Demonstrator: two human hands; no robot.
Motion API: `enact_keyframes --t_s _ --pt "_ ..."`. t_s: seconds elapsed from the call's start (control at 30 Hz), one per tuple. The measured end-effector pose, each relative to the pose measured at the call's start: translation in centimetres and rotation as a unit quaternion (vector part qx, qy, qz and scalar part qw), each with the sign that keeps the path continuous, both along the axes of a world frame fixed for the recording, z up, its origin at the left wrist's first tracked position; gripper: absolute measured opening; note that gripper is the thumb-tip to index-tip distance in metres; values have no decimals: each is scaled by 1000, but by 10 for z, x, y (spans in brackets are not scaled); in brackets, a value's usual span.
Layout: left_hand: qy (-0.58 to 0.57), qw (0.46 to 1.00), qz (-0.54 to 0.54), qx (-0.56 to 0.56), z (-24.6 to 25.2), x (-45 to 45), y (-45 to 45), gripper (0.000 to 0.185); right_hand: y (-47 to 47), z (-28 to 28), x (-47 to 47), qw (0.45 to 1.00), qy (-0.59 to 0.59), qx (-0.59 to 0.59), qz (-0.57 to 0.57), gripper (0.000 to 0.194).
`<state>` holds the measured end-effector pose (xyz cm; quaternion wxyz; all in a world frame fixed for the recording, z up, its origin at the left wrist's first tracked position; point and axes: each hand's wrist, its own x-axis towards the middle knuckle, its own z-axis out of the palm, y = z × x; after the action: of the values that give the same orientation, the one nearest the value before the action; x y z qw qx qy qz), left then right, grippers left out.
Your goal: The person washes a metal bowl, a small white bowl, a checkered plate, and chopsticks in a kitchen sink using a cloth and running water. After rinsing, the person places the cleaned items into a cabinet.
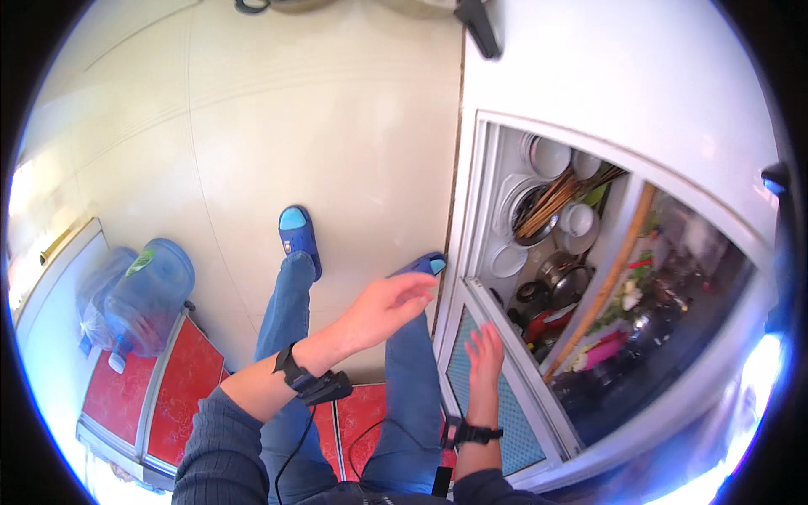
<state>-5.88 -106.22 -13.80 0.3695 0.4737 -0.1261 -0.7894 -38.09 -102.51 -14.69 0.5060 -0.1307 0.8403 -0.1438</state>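
My left hand (pixel 391 306) reaches to the right above my legs, its fingers stretched out and nothing in it. Lower and further right, my right hand (pixel 486 350) is raised with its fingers apart, also holding nothing. It overlaps the white-framed cabinet door panel (pixel 489 385) with blue mesh; I cannot tell whether it touches the frame. Beside it gapes the cabinet opening, with white bowls (pixel 549 156), a bundle of wooden chopsticks (pixel 548 205), a small white bowl (pixel 576 219), a white dish (pixel 508 260) and a metal pot (pixel 568 274) inside.
A dark glass pane (pixel 663 303) with a flower pattern fills the cabinet's right part. A black pot handle (pixel 480 28) juts out at the top. On the left, a blue water jug (pixel 151 297) stands by a red-panelled cabinet (pixel 186 385). Cables hang from my wrist straps.
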Motion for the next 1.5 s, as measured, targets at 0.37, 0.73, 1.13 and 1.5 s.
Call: enact_keyframes --t_s 0.37,0.73,1.13,1.5 --pt "-32 981 182 -57 225 132 31 34 88 115 -153 957 205 -60 -199 38" --pt "-73 910 408 -21 278 107 151 32 33 51 -219 654 350 118 660 32" --pt "-138 853 495 -91 332 74 249 34 -99 82 -1 864 272 -137 401 21" --pt "-780 416 407 230 340 156 558 53 85 200 330 712 -280 -174 620 39"
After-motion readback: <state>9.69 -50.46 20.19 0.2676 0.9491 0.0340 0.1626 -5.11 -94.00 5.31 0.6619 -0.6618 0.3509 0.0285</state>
